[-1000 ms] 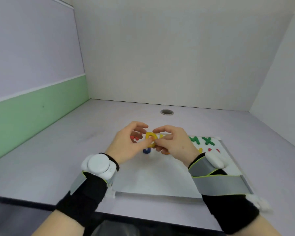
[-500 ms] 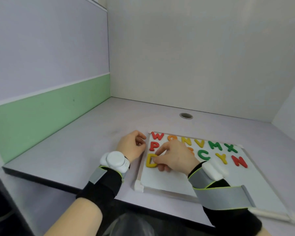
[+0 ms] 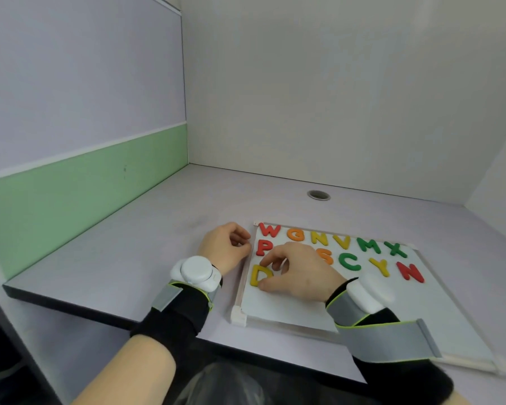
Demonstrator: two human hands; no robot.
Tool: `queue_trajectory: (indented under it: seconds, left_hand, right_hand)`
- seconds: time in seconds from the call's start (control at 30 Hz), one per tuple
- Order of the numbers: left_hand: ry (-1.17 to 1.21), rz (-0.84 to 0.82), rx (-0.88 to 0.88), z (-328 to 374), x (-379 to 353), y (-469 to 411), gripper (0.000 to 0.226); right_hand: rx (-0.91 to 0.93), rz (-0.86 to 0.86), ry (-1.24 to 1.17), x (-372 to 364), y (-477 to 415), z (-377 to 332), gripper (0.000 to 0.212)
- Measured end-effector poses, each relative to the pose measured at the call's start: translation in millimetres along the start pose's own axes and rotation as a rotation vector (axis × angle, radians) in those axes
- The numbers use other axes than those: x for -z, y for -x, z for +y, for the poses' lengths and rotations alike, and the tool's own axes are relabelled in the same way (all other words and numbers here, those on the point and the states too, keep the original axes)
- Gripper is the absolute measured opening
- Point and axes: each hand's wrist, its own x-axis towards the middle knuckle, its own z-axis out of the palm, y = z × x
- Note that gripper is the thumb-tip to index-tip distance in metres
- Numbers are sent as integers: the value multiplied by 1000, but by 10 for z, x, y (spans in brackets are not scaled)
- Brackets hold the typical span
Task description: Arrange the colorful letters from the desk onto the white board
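The white board [image 3: 421, 311] lies flat on the desk at the right. Its top row reads red W [image 3: 270, 230], orange G [image 3: 296, 235], yellow N [image 3: 319, 238], yellow V [image 3: 341, 241], green M [image 3: 369, 246], green X [image 3: 395, 249]. Below come red P [image 3: 263, 247], orange S [image 3: 325, 255], green C [image 3: 349, 261], yellow Y [image 3: 381, 266], red N [image 3: 410, 271]. My right hand [image 3: 301, 273] pinches the yellow D [image 3: 257, 275] on the board's left side, under the P, and hides whatever lies between P and S. My left hand [image 3: 225, 248] rests curled on the desk against the board's left edge, holding nothing.
A round cable hole [image 3: 318, 195] sits in the desk behind the board. A partition with a green band [image 3: 85, 194] closes off the left side, and pale walls stand at the back and right. The desk's front edge [image 3: 100, 314] runs close to my wrists.
The yellow D, held in both hands above the board a second ago, now lies on the board's left side under my right fingers. My left hand has drawn back to the board's edge.
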Motion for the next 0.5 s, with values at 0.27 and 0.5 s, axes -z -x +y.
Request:
queue_trajectory:
  seconds: [0.27,0.5]
  left_hand:
    - [2,5,-16,-5,0,4,13]
    - [6,-3,-1,5,-1,10,13]
  right_hand:
    - [22,10,21,4,15,15,46]
    - [-14,-6,15,49,62,0,50]
